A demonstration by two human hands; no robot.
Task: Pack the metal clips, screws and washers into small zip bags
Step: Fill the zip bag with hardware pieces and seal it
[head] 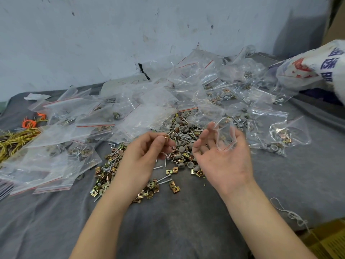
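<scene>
Cloth (186, 221) over the worktop: grey, matt, soft-looking w/ creases. Metal clips (172, 171): shiny, brass/copper-toned plating, some w/ yellow-green sheen. Screws (164, 178): bright silver metal, threaded shanks. Grey caps/washers (180, 148): dull, matt, smooth, prob. plastic or rubber, can't tell which. Zip bags (147, 116): thin clear plastic, glossy, crinkled, red line at the seal. Small zip bag (225, 135) on right hand (224, 159): same clear glossy film. Copper-toned clip (166, 136) at left hand (143, 148) fingertips: shiny. Wall (112, 34): matt pale paint, scuffed. Sack (313, 66): printed, slightly shiny plastic.
</scene>
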